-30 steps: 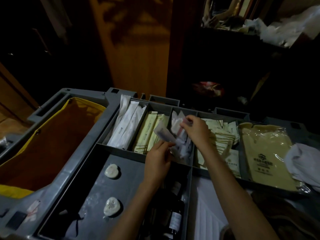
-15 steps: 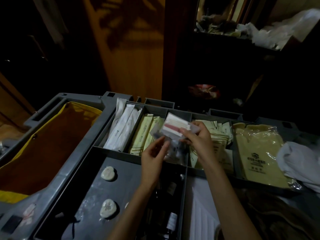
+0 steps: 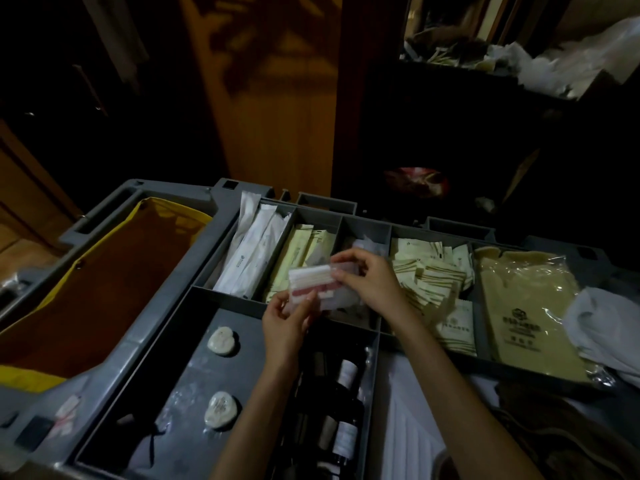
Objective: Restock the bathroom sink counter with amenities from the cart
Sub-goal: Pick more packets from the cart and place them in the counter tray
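Both hands hold small clear amenity packets point(image 3: 313, 282) with white and pink contents above the grey cart tray point(image 3: 180, 296). My left hand point(image 3: 285, 320) pinches the packets from below at their near-left corner. My right hand point(image 3: 369, 282) grips their right end from above. Behind the hands lies the middle compartment point(image 3: 363, 237) with more clear packets in it.
Long white sachets point(image 3: 252, 251), cream sachets point(image 3: 301, 258), folded cream packets point(image 3: 433, 275) and a large yellow bag point(image 3: 526, 306) fill the other compartments. Two wrapped soaps point(image 3: 221, 341) lie in the near tray beside dark bottles point(image 3: 343, 410). A yellow-lined bin point(image 3: 104, 271) is on the left, white cloth point(image 3: 606, 327) on the right.
Both hands rose out of the middle compartment with the clear packets and drew them slightly toward me; the left hand now pinches them from below.
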The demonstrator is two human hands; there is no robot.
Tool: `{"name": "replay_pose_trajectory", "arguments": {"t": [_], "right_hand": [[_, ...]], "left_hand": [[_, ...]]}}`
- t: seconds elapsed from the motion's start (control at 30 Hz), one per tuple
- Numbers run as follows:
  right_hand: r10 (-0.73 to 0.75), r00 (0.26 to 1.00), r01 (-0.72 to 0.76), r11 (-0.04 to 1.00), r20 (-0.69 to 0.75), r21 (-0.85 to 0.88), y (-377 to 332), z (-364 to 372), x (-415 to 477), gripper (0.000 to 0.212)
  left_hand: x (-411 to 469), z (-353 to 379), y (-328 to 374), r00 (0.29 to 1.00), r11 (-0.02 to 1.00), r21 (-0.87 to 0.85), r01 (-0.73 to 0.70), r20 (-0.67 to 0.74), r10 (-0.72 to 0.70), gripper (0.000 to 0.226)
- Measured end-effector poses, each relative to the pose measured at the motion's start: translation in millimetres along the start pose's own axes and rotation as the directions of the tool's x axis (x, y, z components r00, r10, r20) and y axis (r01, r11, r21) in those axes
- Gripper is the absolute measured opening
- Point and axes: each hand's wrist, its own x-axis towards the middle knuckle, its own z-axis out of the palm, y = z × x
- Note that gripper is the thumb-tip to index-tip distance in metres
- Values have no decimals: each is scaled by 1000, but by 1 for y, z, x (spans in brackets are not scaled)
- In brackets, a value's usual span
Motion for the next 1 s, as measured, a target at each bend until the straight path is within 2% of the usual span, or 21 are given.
{"name": "replay_pose_trajectory", "arguments": {"t": [0.1, 0.2, 0.27, 0.33, 0.47, 0.53, 0.63, 0.73, 0.87, 0.97, 1.0], "right_hand": [[42, 996, -43, 999, -81, -1, 7, -3, 32, 14], [102, 991, -122, 958, -91, -260, 19, -6, 65, 20], [159, 987, -139, 849, -5, -509, 28, -7, 80, 30], [244, 967, -132, 725, 74, -677, 34, -6, 87, 36], [371, 916, -113, 604, 152, -789, 33, -1, 90, 41], [384, 911, -81, 527, 152, -846, 34, 1, 87, 47], [281, 953, -67, 561, 114, -825, 38, 4, 81, 36], [269, 958, -73, 572, 103, -817, 40, 2, 80, 34], [273, 950, -111, 748, 151, -654, 31, -11, 74, 33], [240, 970, -198, 867, 35, -456, 26, -20, 57, 17], [220, 975, -212, 908, -20, -362, 25, -23, 49, 19]], "left_hand": [[0, -3, -6, 999, 997, 61, -36, -18, 37, 22], [1, -4, -8, 998, 994, 85, -62, 7, 61, 18], [0, -5, -9, 997, 993, 94, -75, 15, 74, 14], [0, -4, -9, 997, 993, 94, -75, 6, 75, 12], [-1, -2, -8, 998, 997, 50, -54, -25, 55, 12], [-1, -2, -7, 998, 998, 37, -48, -34, 49, 13], [-1, -2, -7, 998, 998, 34, -49, -38, 50, 13], [-1, -2, -7, 998, 997, 49, -54, -37, 56, 14], [-3, -2, -7, 996, 995, 64, -74, -39, 76, 13], [-6, -4, -8, 995, 995, 48, -82, -54, 85, 11], [-8, -6, -7, 995, 995, 46, -85, -57, 87, 12]]}}
